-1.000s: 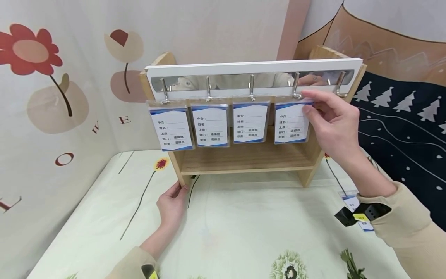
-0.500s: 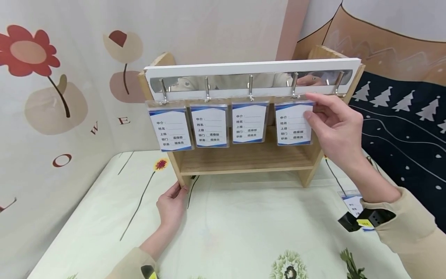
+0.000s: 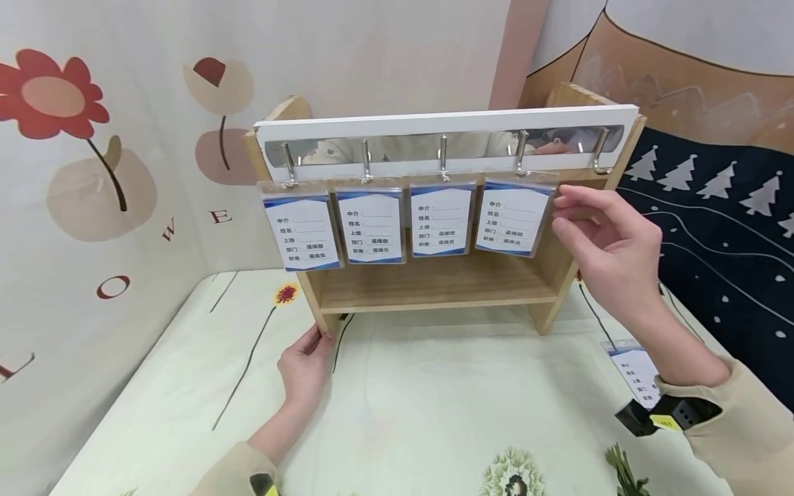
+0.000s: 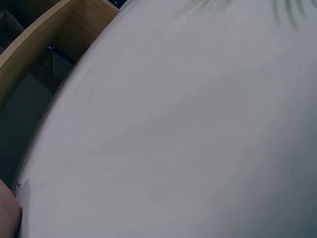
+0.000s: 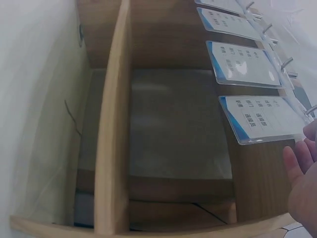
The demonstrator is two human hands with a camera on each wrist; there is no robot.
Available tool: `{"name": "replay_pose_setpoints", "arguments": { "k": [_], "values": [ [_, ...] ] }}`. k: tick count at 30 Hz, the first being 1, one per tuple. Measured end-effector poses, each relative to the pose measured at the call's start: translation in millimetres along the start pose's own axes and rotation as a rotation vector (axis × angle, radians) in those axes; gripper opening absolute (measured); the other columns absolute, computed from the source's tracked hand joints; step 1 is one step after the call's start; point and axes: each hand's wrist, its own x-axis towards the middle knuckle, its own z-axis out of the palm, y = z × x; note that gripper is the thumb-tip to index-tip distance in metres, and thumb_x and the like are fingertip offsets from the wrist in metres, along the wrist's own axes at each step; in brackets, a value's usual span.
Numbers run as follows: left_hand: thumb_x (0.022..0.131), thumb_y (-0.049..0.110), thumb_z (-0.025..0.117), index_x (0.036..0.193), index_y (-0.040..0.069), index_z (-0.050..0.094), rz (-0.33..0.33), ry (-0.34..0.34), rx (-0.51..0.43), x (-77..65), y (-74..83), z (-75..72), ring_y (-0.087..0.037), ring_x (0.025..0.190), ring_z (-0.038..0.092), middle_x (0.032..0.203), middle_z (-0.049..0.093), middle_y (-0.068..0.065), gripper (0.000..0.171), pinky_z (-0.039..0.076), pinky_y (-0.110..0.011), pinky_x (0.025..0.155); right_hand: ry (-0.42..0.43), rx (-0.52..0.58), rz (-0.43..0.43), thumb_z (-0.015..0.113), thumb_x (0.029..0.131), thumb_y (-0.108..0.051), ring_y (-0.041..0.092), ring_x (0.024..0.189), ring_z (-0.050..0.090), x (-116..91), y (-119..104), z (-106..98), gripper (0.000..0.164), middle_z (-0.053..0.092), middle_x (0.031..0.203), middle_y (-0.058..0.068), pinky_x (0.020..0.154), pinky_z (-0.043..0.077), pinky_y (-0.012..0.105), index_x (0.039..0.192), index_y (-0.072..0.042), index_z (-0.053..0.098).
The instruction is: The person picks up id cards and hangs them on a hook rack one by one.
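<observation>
A wooden rack (image 3: 434, 293) stands on the table with a white hook rail (image 3: 453, 122) across its upper front. Several clear-sleeved ID badges hang in a row from the metal hooks. The rightmost hanging badge (image 3: 513, 219) tilts slightly; the far-right hook (image 3: 600, 151) carries none. Just right of that badge is my right hand (image 3: 614, 258), fingers loosely bent and holding nothing; the right wrist view shows its fingers beside the nearest badge (image 5: 262, 118). My left hand (image 3: 304, 365) grips the rack's front left leg at its foot. Only a sliver of left hand (image 4: 9, 213) shows in its wrist view.
Another ID badge (image 3: 635, 375) lies on the table at the right, partly hidden by the right wrist camera (image 3: 673, 412). A pale flower-printed cloth (image 3: 422, 399) covers the table. Printed curtains (image 3: 397, 55) rise behind and beside the rack.
My right hand has let go of the rightmost hanging badge and drawn slightly right and down. That badge has swung left into a tilt. The left hand has stayed at the rack's leg.
</observation>
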Motion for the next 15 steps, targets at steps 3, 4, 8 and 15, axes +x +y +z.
{"name": "replay_pose_setpoints", "arguments": {
  "k": [3,4,8,15],
  "values": [
    [0.1,0.013,0.064,0.136,0.002,0.064,-0.002,0.006,0.004,0.5,-0.7,0.1,-0.029,0.115,0.068,0.126,0.069,-0.017,0.038,0.055,-0.02,0.086,-0.003,-0.01,-0.005,0.064,0.091,0.018,0.014,0.1,0.066,-6,1,-4,0.042,0.07,0.11,-0.002,0.09,0.053,0.016,0.131,0.007,0.063],
    [0.1,0.013,0.064,0.136,0.002,0.064,-0.003,0.006,0.002,0.5,-0.6,0.0,-0.028,0.115,0.068,0.126,0.069,-0.016,0.038,0.054,-0.018,0.085,-0.006,-0.014,-0.007,0.063,0.091,0.018,0.014,0.1,0.066,-8,1,-5,0.043,0.07,0.109,-0.003,0.089,0.053,0.015,0.132,0.007,0.062],
    [0.101,0.013,0.064,0.137,0.002,0.064,-0.002,0.002,-0.008,0.7,-0.6,-0.2,-0.028,0.115,0.068,0.127,0.068,-0.017,0.038,0.053,-0.014,0.083,-0.038,-0.014,-0.001,0.062,0.09,0.02,0.013,0.098,0.065,-18,5,-10,0.048,0.07,0.109,-0.003,0.085,0.053,0.014,0.136,0.007,0.058],
    [0.101,0.014,0.064,0.136,0.002,0.065,-0.004,0.001,0.005,-1.5,1.0,-0.6,-0.029,0.114,0.068,0.126,0.068,-0.017,0.037,0.051,-0.012,0.081,-0.118,-0.043,0.015,0.064,0.087,0.024,0.008,0.104,0.067,-37,11,-19,0.056,0.071,0.114,-0.006,0.091,0.051,0.013,0.14,0.005,0.056]
  ]
}}
